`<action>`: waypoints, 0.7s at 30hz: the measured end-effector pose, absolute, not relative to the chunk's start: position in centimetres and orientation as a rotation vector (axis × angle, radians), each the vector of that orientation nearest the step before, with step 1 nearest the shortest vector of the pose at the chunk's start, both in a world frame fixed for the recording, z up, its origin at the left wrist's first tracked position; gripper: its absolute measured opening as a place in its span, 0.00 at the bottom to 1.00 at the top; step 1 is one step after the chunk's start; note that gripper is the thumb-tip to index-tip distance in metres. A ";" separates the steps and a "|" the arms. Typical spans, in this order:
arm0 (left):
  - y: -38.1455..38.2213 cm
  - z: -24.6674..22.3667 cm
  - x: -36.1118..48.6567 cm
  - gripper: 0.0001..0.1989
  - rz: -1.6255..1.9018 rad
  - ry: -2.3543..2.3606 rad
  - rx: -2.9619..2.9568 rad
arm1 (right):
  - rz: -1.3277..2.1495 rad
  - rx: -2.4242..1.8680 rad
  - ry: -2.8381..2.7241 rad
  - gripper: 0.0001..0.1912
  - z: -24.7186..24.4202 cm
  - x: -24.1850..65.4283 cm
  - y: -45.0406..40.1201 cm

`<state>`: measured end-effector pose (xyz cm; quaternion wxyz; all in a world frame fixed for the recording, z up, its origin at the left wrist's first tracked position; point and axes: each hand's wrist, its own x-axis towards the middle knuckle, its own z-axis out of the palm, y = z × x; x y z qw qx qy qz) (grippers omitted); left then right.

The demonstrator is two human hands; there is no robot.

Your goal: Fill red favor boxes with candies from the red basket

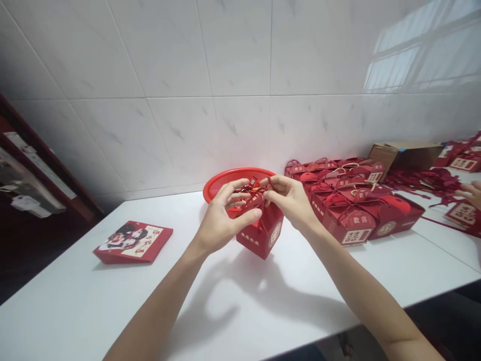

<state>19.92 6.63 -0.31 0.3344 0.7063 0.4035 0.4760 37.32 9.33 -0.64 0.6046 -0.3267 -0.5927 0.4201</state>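
A red candy box point(259, 238) with gold characters stands between my hands, one corner toward me. Its top is open, and shiny wrapped candies point(256, 186) show in the opening. My left hand point(224, 218) is curved round the left side of the top, thumb along the near flap and fingers at the far side. At the right edge of the top, my right hand point(288, 199) pinches the box's rim or flap between thumb and fingers. Part of the opening is hidden by my fingers. Just behind the box sits a red plastic basket point(221, 181), its inside mostly hidden.
To the left lies a flat red printed carton point(133, 243). Several closed red boxes point(349, 210) stand in rows at the right, before a brown cardboard box point(391, 153) and red ribbons point(421, 181). Another person's hand point(471, 193) shows at the right edge. A tiled wall bounds the white table point(93, 306).
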 end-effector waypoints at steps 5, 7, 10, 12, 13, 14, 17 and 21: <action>6.8 -1.6 21.3 0.42 1.236 1.404 2.056 | 1.024 -0.671 -1.169 0.10 0.2 36.5 9.5; 7.0 -2.0 21.6 0.41 1.187 1.403 2.063 | 1.043 -0.635 -1.138 0.10 0.3 36.4 9.5; 7.5 -2.3 21.5 0.40 1.151 1.357 2.030 | 1.084 -0.598 -1.105 0.10 0.3 36.5 9.5; 7.9 -2.5 21.3 0.41 1.141 1.319 2.030 | 1.127 -0.590 -1.086 0.11 0.3 36.8 9.6; 8.0 -2.5 21.2 0.42 1.134 1.295 2.047 | 1.145 -0.594 -1.084 0.11 0.4 36.9 9.6; 8.1 -2.6 21.2 0.41 1.124 1.269 2.075 | 1.159 -0.603 -1.087 0.12 0.3 37.1 9.6; 8.3 -2.7 21.1 0.36 1.047 1.198 2.179 | 1.190 -0.657 -1.132 0.17 0.2 37.8 9.8; 8.7 -3.1 21.3 0.29 0.900 1.214 2.215 | 1.256 -0.732 -1.232 0.20 -0.5 38.9 9.8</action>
